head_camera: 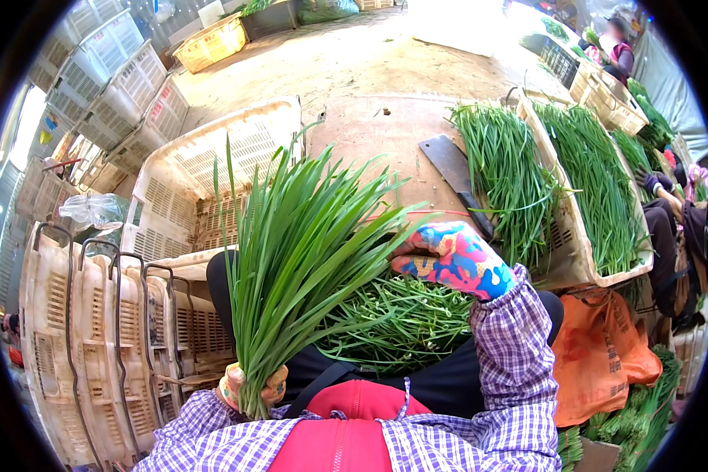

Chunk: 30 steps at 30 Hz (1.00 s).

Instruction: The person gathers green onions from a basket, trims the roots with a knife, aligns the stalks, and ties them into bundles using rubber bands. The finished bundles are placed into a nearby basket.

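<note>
My left hand (252,386), in a patterned glove, is closed round the stem ends of a large bunch of long, flat green leaves (295,253), probably garlic chives. The leaves fan up and to the right. My right hand (457,259), in a brightly coloured camouflage-print glove, is beside the leaf tips at the right of the bunch. Its fingers are curled, and whether they pinch a leaf is unclear. Between my knees lies a heap of loose green stalks (401,324). A cleaver (448,165) rests on the wooden board (366,124), its handle towards me.
Left of the board is a plastic crate (159,218); nested crates (94,348) stand on their sides nearer me. A leaf pile (501,177) lies beside a filled crate (637,265) on the right. An orange sack (596,360) is by my right knee. Other people sit at far right.
</note>
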Available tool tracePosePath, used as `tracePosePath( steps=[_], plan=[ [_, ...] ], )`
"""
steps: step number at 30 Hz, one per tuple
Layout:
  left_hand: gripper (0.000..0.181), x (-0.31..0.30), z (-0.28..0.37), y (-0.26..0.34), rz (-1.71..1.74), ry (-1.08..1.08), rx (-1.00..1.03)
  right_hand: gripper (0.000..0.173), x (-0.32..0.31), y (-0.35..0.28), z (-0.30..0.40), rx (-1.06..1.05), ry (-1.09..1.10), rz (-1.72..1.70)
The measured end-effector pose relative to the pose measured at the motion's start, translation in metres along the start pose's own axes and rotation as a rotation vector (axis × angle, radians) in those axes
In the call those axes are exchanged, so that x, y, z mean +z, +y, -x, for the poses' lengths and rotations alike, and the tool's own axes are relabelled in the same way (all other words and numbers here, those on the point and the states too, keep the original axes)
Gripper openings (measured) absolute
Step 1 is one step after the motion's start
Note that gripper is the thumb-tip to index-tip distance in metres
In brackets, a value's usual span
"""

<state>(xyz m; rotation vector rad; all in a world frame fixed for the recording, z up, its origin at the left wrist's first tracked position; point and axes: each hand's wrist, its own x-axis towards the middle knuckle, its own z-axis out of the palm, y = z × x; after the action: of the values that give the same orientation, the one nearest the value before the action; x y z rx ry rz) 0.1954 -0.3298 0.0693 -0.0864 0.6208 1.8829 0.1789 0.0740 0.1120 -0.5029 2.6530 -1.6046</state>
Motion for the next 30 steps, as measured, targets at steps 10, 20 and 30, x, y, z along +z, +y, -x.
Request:
tracePosePath(
  steps=[10,20,30],
  plan=[
    [0.041,-0.006,-0.002,0.001,0.024,-0.034,0.069,0.035,-0.012,-0.003,0.025,0.19,0.375,-0.604],
    [0.058,0.028,-0.064,0.054,-0.132,-0.198,0.144,0.106,0.107,0.018,0.049,0.127,-0.517,-0.71],
    [0.071,0.051,-0.11,0.036,-0.198,-0.046,0.153,0.084,0.111,0.108,0.012,0.901,0.048,0.476]
  ],
)
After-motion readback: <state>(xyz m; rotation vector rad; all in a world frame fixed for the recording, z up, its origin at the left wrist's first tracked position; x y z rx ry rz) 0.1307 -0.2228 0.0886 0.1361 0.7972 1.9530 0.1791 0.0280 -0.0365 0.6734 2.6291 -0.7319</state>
